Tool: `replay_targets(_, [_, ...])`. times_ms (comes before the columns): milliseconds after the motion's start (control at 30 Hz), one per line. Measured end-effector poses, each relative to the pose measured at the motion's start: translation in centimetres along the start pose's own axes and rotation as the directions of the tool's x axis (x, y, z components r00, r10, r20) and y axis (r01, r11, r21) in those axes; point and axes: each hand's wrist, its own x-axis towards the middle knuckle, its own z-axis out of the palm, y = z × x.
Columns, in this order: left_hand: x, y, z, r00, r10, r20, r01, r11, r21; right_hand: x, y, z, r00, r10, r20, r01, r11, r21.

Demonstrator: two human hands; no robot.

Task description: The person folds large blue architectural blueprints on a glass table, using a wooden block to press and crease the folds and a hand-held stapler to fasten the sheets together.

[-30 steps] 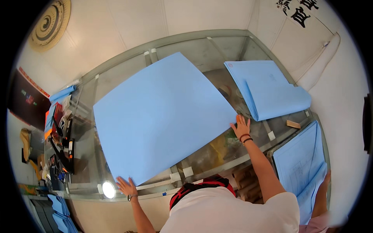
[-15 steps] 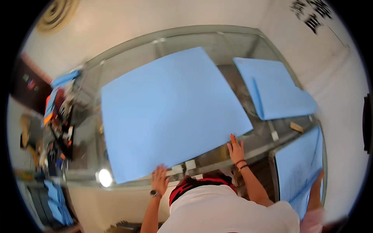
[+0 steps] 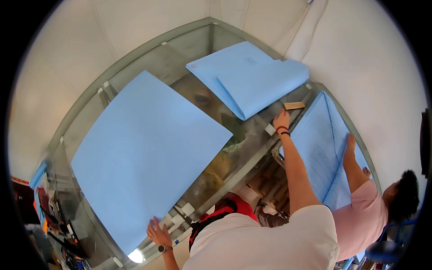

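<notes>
A large flat light-blue sheet (image 3: 148, 157) lies on the glass counter (image 3: 180, 92). My left hand (image 3: 159, 233), with a watch on its wrist, is open at the sheet's near edge, fingers apart. To the right, my right hand (image 3: 281, 119) is stretched out at the left end of a small tan wooden block (image 3: 294, 105); it looks open, and I cannot tell whether a fingertip touches the block. Behind that hand rests a folded light-blue stack of sheets (image 3: 261, 81) with faint marks on it.
At the right, another person (image 3: 364, 202) in a pink top has hands on a further blue sheet (image 3: 312, 144) with drawn lines. Tools and odds and ends (image 3: 56, 220) crowd the far left end. White blocks (image 3: 187, 209) sit by the counter's front edge.
My right hand has left the large sheet's corner and reached right to the wooden block. My left hand stays by the sheet's near edge. The view has turned to the right.
</notes>
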Motion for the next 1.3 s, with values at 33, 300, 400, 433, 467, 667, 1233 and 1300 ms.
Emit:
replay_targets(33, [1.1, 0.4, -0.2, 0.999, -0.039, 0.011, 0.039, 0.996, -0.078, 0.8, 0.5, 0.5, 0.999, 0.029, 0.030, -0.028, 0.999, -0.037])
replay_targets(300, [10.5, 5.4, -2.2, 0.952, 0.302, 0.054, -0.294, 0.948, -0.122, 5.3, 3.4, 3.9, 0.947, 0.239, 0.215, -0.213, 0.967, -0.137])
replay_targets(400, [10.7, 4.5, -1.5, 0.953, 0.293, 0.081, -0.280, 0.950, -0.141, 4.9, 2.3, 4.5, 0.954, 0.212, 0.212, -0.189, 0.974, -0.124])
replay_targets(433, [10.8, 4.5, -1.4, 0.953, 0.296, 0.068, -0.286, 0.950, -0.126, 5.1, 2.4, 4.5, 0.952, 0.219, 0.213, -0.193, 0.972, -0.134])
replay_targets(467, [10.7, 4.5, -1.3, 0.953, 0.298, 0.056, -0.291, 0.950, -0.111, 5.4, 2.7, 4.5, 0.950, 0.225, 0.216, -0.196, 0.970, -0.145])
replay_targets(667, [11.4, 5.2, -1.2, 0.959, 0.284, 0.022, -0.278, 0.951, -0.138, 5.4, 4.2, 4.9, 0.894, 0.335, 0.299, -0.274, 0.934, -0.227])
replay_targets(1233, [10.7, 3.5, -1.2, 0.957, 0.281, -0.074, -0.290, 0.941, -0.177, -11.9, -6.8, -2.0, 0.927, -0.307, 0.218, 0.294, 0.952, 0.088])
replay_targets(1300, [10.6, 3.3, -0.9, 0.954, 0.286, -0.092, -0.299, 0.936, -0.184, -14.9, -8.9, -3.5, 0.911, -0.346, 0.224, 0.337, 0.938, 0.080])
